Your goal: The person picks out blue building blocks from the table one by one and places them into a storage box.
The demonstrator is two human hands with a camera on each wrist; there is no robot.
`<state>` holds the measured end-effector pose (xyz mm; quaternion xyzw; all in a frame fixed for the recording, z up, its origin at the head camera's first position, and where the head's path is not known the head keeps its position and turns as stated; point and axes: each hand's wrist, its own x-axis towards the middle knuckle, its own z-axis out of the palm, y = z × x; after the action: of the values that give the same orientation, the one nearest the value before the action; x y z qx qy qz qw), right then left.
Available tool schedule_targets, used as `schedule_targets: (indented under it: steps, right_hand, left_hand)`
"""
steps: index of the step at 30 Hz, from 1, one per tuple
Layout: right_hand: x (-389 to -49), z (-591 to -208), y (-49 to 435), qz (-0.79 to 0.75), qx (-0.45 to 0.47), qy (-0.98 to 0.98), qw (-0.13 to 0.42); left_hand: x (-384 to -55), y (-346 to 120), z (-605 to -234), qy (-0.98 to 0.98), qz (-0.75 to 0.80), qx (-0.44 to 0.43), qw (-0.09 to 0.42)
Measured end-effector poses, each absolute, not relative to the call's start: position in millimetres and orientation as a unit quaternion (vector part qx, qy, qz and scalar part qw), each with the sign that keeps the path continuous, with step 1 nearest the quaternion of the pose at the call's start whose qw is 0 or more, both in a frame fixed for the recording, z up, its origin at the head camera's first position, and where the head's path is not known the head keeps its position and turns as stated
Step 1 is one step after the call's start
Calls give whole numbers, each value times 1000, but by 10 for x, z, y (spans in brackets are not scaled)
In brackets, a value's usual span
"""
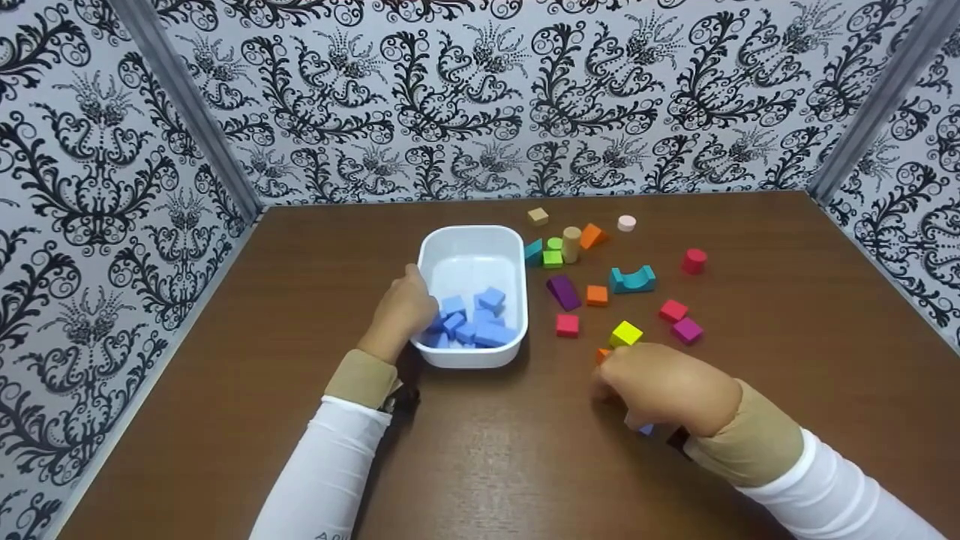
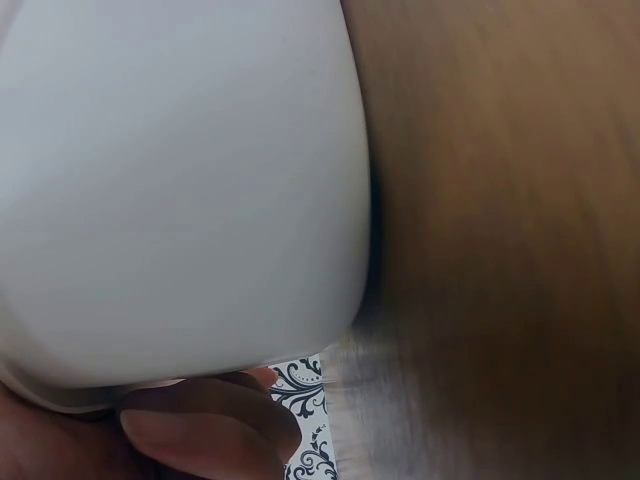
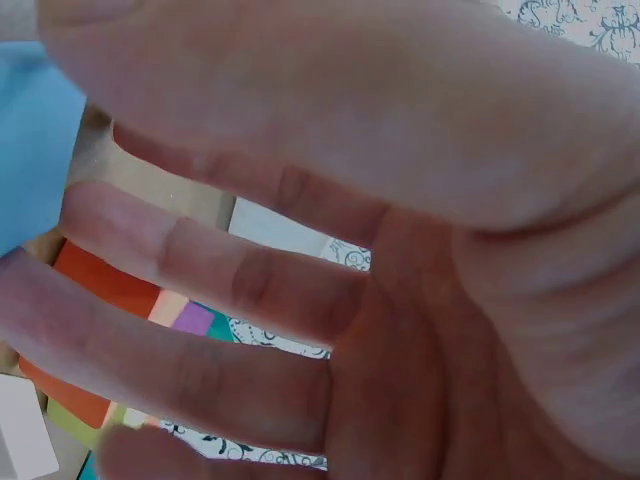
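Observation:
My left hand (image 1: 405, 307) grips the left rim of a white plastic tub (image 1: 472, 358). In the left wrist view, fingers (image 2: 205, 440) lie against the outside of the tub wall (image 2: 200, 180). Several blue blocks (image 1: 491, 335) are heaped in the tub's near half. To the right, low over the table, my right hand (image 1: 667, 386) pinches a light blue block (image 3: 35, 150) between thumb and fingers. Its exact shape is partly hidden. An orange block (image 1: 603, 355) shows just past the fingers, with a yellow block (image 1: 625, 334) beyond it.
Loose blocks lie right of the tub: a red square block (image 1: 568, 325), a purple block (image 1: 564, 292), a teal arch (image 1: 632, 280), a magenta block (image 1: 687, 331), a red cylinder (image 1: 694, 261) and a wooden cylinder (image 1: 571, 245). Patterned walls (image 1: 480, 97) enclose the brown table (image 1: 300, 285).

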<state>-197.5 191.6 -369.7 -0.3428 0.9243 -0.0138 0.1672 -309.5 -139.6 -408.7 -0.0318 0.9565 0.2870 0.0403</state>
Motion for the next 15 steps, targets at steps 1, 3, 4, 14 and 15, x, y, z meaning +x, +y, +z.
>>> schedule_targets:
  steps: [1, 3, 4, 14, 15]
  right_hand:
    - [-1972, -3706, 1911, -12, -341, 925, 166]
    - [-1965, -3719, 1900, -10, -334, 928, 168]
    - [-1961, -3723, 1895, -9, -331, 928, 170]
    - [-1901, -3726, 1868, 13, -315, 931, 186]
    - [-1897, -3731, 1861, 8, -317, 930, 186]
  left_hand:
    - [-3095, -1396, -4086, 957, 286, -31, 40]
    - [-3093, -1397, -4083, 957, 286, -30, 39]
    - [-3090, -1397, -4080, 957, 285, -29, 39]
    - [-3092, -1393, -4089, 957, 287, -31, 38]
    - [-3091, -1393, -4090, 956, 288, -31, 38]
